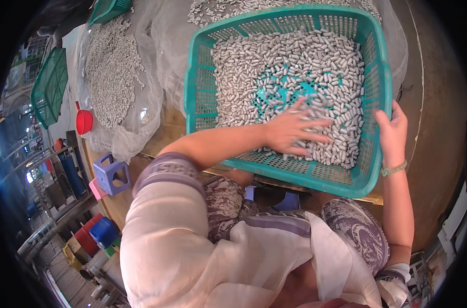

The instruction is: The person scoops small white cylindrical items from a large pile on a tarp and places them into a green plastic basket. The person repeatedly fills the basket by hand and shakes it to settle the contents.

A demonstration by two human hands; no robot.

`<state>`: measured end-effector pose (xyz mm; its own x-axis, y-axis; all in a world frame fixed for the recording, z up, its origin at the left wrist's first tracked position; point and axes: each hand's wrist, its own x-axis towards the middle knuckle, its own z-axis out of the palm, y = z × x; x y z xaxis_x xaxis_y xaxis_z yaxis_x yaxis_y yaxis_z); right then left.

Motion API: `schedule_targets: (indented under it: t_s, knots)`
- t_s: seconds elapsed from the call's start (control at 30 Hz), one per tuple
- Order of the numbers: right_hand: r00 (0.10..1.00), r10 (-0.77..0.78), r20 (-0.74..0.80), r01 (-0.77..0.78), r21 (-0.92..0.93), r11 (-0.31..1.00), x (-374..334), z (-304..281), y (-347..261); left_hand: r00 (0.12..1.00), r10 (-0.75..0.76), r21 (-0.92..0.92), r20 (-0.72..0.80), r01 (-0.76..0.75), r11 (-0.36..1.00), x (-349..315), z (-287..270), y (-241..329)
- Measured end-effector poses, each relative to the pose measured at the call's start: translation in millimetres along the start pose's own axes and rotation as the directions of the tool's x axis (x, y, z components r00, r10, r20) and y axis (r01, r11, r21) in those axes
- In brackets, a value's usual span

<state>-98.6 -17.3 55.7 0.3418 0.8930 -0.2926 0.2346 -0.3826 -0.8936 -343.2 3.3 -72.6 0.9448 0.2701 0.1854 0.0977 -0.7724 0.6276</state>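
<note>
A green plastic basket with slotted walls sits tilted in front of me, over my lap. Many small grey metal-looking cylindrical pieces cover most of its bottom, and the bare green mesh shows through near the middle. My left hand is inside, its fingers spread across the pieces and slightly blurred by motion. At the right wall, my right hand grips the basket rim, thumb on top and the other fingers largely hidden on the outer side. A bracelet circles that wrist.
More grey pieces lie heaped on clear plastic sheeting to the left, with others behind the basket. A red scoop, a purple stool and another green basket stand at the left. Metal racks line the far left.
</note>
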Motion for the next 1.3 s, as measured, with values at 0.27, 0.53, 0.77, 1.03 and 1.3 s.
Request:
schedule_targets:
  t_s: [0.27,0.53,0.77,1.03,1.3]
  knots:
    - [0.998,-0.037,0.048,0.034,0.075,0.997,-4.0,0.7,3.2,0.940,-0.334,0.327,-0.065,0.336,0.883,69.2,-34.8,-82.8]
    - [1.000,0.018,-0.007,-0.018,0.047,0.999,-6.3,3.7,14.0,0.955,-0.298,0.309,0.001,0.283,0.908,-60.5,-8.9,-51.6]
    - [0.998,-0.026,-0.050,0.025,-0.011,1.000,-12.9,4.4,3.0,1.000,-0.015,0.221,-0.014,0.018,0.975,69.2,0.0,-13.9]
    - [1.000,0.017,0.006,-0.018,0.039,0.999,-8.0,1.6,24.3,0.932,-0.340,0.612,-0.123,0.341,0.714,-10.0,-38.3,-119.4]
    - [1.000,0.021,-0.022,-0.020,0.009,1.000,-6.0,-1.8,38.7,0.860,-0.507,0.036,0.054,0.506,0.862,-85.7,-112.1,-67.9]
